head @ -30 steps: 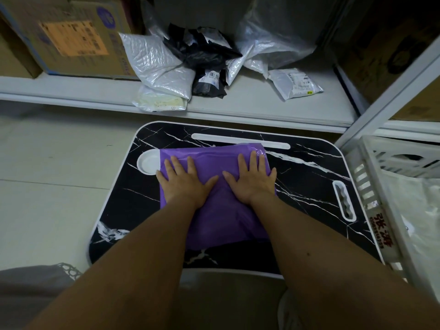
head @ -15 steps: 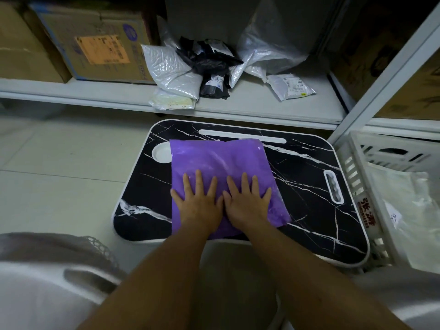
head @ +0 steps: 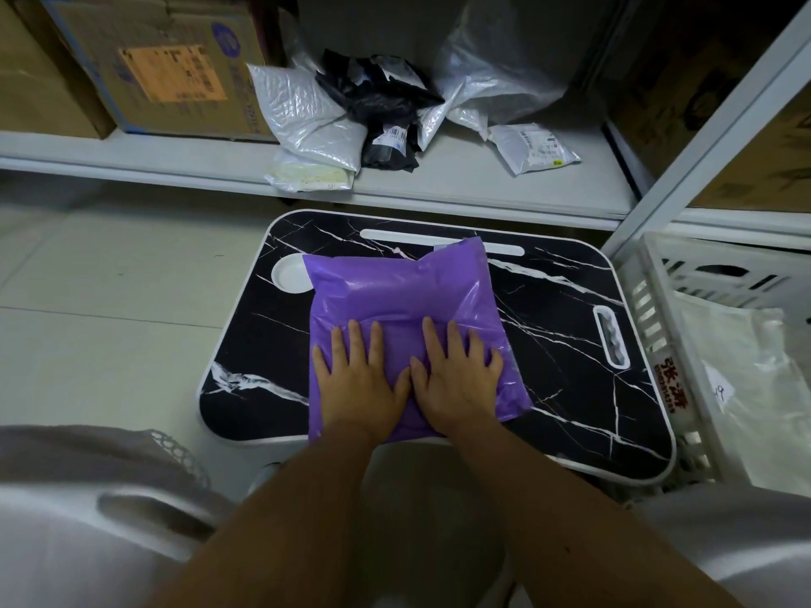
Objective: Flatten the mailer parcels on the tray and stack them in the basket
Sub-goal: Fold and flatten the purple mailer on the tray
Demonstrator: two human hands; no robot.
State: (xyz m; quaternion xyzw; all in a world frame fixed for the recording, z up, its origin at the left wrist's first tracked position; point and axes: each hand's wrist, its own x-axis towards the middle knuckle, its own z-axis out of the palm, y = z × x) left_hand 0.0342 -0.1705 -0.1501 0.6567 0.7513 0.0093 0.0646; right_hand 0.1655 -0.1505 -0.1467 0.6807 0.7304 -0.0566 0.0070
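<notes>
Purple mailer (head: 397, 296) pressed (both hands (head: 360, 386)).

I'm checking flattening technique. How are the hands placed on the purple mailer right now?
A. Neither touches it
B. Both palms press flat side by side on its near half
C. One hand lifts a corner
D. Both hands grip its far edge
B: the left hand and right hand lie flat, fingers straight, side by side on the near half of the purple mailer.

Bare forearms, no sleeves — grey-white garment (head: 66, 541) over the lap.
</notes>
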